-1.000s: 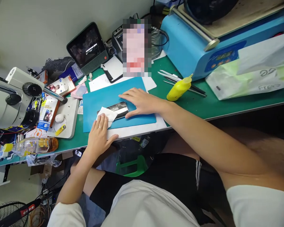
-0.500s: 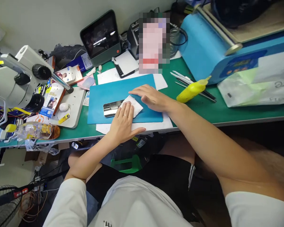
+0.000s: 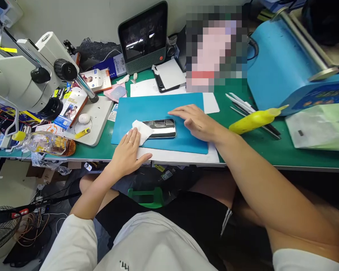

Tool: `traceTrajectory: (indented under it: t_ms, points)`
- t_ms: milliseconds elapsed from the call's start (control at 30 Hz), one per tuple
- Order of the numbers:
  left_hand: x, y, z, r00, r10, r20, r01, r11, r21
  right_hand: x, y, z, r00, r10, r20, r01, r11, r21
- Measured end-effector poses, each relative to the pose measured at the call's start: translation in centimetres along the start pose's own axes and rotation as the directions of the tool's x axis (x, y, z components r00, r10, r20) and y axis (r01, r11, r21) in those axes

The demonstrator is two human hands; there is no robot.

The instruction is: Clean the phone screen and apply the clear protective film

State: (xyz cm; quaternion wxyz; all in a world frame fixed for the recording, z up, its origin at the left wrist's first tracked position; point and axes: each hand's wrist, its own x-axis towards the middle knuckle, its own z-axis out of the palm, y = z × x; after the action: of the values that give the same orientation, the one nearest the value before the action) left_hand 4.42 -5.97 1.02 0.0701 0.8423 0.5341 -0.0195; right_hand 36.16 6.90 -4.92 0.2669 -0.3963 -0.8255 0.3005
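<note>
At the far left a white microscope [image 3: 31, 75] leans over the bench [image 3: 271, 154], with a capped bottle of amber liquid [image 3: 49, 143] lying on its side near the front edge below it. Next comes the left hand [image 3: 127, 152], palm down, its grip open and flat. The fingers are stretched out and press a white cloth [image 3: 142, 130] rather than closing round anything. The cloth lies over the left end of a phone [image 3: 161, 128], so the phone sits just to the right of those fingertips and a little further from the body. The phone rests flat on a blue mat [image 3: 158, 109], its long axis running left to right, roughly along the bench's front edge. It looks dark and glossy, with rounded corners and a pale metallic rim, and its surface mirrors bright streaks of light. At its right end lies the right hand [image 3: 197, 122], also palm down with an open grip and spread fingers on the mat. The thumb side comes just beside the phone, but I cannot tell whether it touches. So one hand sits at each end, the left meeting the phone through the cloth and the right bare. Further right a yellow squeeze bottle [image 3: 252, 119] lies tilted on some thin tools, and a blue machine [image 3: 285, 75] stands behind it.
</note>
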Motion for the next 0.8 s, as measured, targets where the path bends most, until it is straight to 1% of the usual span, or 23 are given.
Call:
traceTrajectory:
  t_ms: [100,167,300,500,667,800]
  points:
    - [-0.7,0.2,-0.4,1.0,0.028,-0.007,-0.028,1.0,-0.002,0.1,-0.3,-0.2,1.0,0.003,0.011,-0.002,1.0,-0.021]
    - [-0.4,0.4,-0.6,0.999,0.048,-0.014,-0.048,0.999,-0.004,0.2,-0.4,-0.2,0.999,-0.021,0.027,0.022,0.999,-0.041]
    - [1.6,1.3,-0.5,0.995,0.104,-0.01,-0.104,0.994,0.016,0.5,-0.3,-0.3,0.999,-0.03,0.018,0.031,0.997,-0.07]
    - [4.6,4.3,-0.2,0.968,0.247,0.04,-0.248,0.968,0.029,0.6,-0.2,-0.6,1.0,-0.023,0.018,0.024,0.999,-0.039]
    - [6.0,6.7,0.0,0.963,0.265,0.052,-0.267,0.963,0.034,0.4,-0.4,-0.6,1.0,-0.031,0.002,0.031,0.999,-0.027]
    - [7.2,7.6,0.1,0.962,0.258,0.089,-0.261,0.965,0.012,0.2,-0.2,-0.5,1.0,-0.03,0.009,0.03,0.998,-0.05]
